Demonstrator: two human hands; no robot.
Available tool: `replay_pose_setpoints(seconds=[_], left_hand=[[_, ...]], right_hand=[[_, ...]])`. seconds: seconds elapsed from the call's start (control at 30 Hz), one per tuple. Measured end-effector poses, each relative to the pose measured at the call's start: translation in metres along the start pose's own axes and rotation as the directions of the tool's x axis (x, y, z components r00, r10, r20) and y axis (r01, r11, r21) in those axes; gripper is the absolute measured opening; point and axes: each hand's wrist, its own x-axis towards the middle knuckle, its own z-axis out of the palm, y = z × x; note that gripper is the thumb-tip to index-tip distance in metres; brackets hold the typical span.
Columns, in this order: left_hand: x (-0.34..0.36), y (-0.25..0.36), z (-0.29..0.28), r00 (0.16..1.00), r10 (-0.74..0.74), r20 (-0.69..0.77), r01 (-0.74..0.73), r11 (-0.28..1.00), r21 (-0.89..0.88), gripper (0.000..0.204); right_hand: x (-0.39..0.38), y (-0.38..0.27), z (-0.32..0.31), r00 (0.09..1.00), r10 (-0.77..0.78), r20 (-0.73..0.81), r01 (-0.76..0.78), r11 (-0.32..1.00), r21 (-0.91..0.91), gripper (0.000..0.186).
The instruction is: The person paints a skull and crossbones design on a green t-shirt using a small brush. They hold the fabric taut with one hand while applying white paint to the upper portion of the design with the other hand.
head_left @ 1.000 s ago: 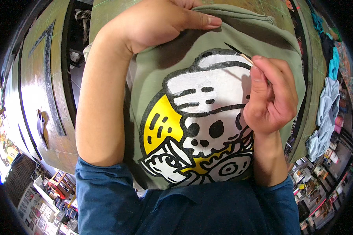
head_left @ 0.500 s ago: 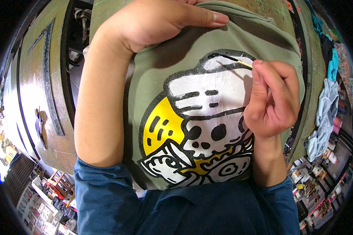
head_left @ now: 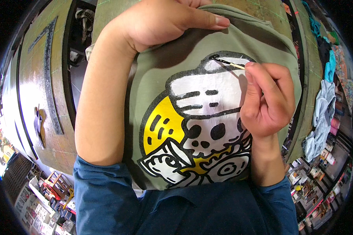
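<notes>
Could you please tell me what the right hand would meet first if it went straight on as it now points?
The right hand, holding a thin paintbrush, would likely meet the drawn white hat on the olive-green fabric first; depth is unclear.

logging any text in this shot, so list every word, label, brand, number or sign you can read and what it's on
No text can be read.
Olive cloth with its design: dashes and drawing, no lettering seen.
Thin brush: no lettering seen.
L-shaped ruler: markings too small to read.
Picture sheets at lower left: too small and blurred.
Small items at right: any labels too small to read.
</notes>
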Motion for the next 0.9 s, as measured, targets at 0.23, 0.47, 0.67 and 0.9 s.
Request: replay_pose_setpoints(seconds=[0.23, 0.47, 0.67, 0.9], left_hand=[[-0.0013, -0.0003, -0.0058, 1.000, -0.001, -0.002, 0.001, 0.998, 0.058, 0.025], [0.0005, -0.0018, -0.0031, 0.999, 0.001, -0.036, 0.001, 0.998, 0.064, 0.025], [-0.0009, -0.0006, -0.0036, 1.000, -0.006, -0.017, 0.008, 0.997, 0.078, 0.025], [0.0006, -0.0005, -0.0044, 1.000, -0.015, -0.005, 0.016, 0.995, 0.103, 0.025]], right_hand=[[-0.0001, -0.0002, -0.0013, 1.000, 0.011, 0.008, -0.010, 1.000, -0.030, 0.023], [-0.0002, -0.0010, -0.0017, 1.000, 0.024, 0.009, -0.024, 0.999, -0.043, 0.022], [0.0001, 0.0000, -0.0023, 0.999, 0.025, 0.022, -0.024, 0.999, -0.040, 0.020], [0.0004, -0.0012, -0.0055, 0.998, 0.018, 0.059, -0.015, 0.999, -0.052, 0.020]])
